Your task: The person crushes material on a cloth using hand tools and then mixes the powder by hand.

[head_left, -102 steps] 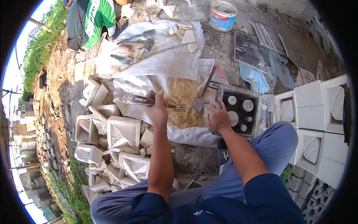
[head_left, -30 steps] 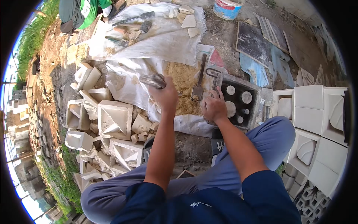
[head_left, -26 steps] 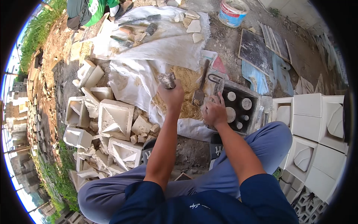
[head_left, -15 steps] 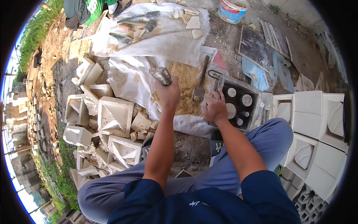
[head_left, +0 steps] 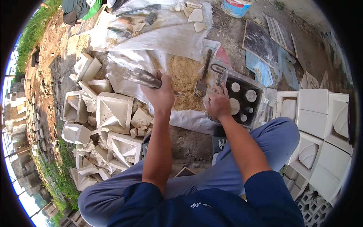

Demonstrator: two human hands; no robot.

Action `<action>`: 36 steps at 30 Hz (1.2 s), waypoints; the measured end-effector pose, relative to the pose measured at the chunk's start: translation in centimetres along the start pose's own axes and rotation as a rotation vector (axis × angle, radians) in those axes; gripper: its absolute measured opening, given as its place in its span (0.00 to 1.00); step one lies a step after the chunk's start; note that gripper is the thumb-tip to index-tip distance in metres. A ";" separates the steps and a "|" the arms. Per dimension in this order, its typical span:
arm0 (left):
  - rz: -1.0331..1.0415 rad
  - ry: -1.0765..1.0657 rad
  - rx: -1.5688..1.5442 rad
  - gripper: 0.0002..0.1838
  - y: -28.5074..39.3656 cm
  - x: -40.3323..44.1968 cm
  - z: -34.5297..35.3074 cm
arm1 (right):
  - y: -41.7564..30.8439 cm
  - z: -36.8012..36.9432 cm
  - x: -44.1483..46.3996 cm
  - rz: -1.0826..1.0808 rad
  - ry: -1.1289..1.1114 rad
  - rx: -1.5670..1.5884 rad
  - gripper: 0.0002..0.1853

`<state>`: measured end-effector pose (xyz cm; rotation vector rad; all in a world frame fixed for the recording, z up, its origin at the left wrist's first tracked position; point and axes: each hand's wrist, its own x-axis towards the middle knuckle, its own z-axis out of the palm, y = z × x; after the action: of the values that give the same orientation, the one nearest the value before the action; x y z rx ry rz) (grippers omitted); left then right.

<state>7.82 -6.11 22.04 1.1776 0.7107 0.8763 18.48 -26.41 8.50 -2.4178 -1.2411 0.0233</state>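
Observation:
My left hand [head_left: 160, 92] is wrapped round a worn tool handle [head_left: 145, 78], whose thick end points left and whose far part is blurred over the sand. My right hand [head_left: 217, 102] rests at the left edge of a dark mould box [head_left: 247, 126] with several round pale plugs inside; its fingers are bent, and whatever they hold is too small to make out. Between the hands lies a heap of yellow sand [head_left: 185, 72] on a white sack [head_left: 193, 118]. A flat metal tool [head_left: 205, 72] leans over the sand beside my right hand.
Broken white blocks [head_left: 114, 112] are piled on the left. Hand tools, including a mallet [head_left: 150, 18], lie on the upper sack [head_left: 166, 39]. Hollow white blocks [head_left: 313, 101] stand stacked at right. A bucket [head_left: 235, 8] and a person in green [head_left: 92, 10] are at the top.
My left hand has moved left and slightly down, and its tool has swung to point more to the left. My right hand stays at the mould's edge. The view has tilted slightly.

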 end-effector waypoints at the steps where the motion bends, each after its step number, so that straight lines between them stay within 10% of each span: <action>1: -0.044 -0.008 0.012 0.09 0.4 0.4 -0.3 | -0.3 -0.5 0.0 -0.001 -0.026 -0.015 0.15; 5: 0.135 0.146 0.080 0.18 -8.8 1.7 -0.6 | -0.5 -0.4 0.6 -0.020 -0.006 -0.044 0.15; 12: 0.036 0.114 0.095 0.11 -0.3 1.2 0.0 | -0.4 -0.7 0.7 -0.021 -0.025 -0.034 0.15; 18: 0.287 0.207 0.321 0.18 -9.0 3.5 1.0 | -0.4 -0.6 0.7 -0.012 -0.043 -0.067 0.15; 23: 0.014 0.128 0.011 0.15 0.0 0.9 2.7 | 0.1 -0.1 0.4 -0.032 0.000 -0.062 0.15; 29: 0.059 0.147 0.138 0.11 -8.3 3.2 2.4 | 0.2 0.1 0.4 -0.020 0.012 -0.033 0.15; 36: -0.043 0.096 0.020 0.11 -1.5 1.8 3.0 | 0.0 -0.1 0.1 -0.019 0.011 -0.023 0.15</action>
<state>11.56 -6.20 21.34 1.1400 0.8215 0.8955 18.50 -26.38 8.59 -2.4228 -1.2660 -0.0095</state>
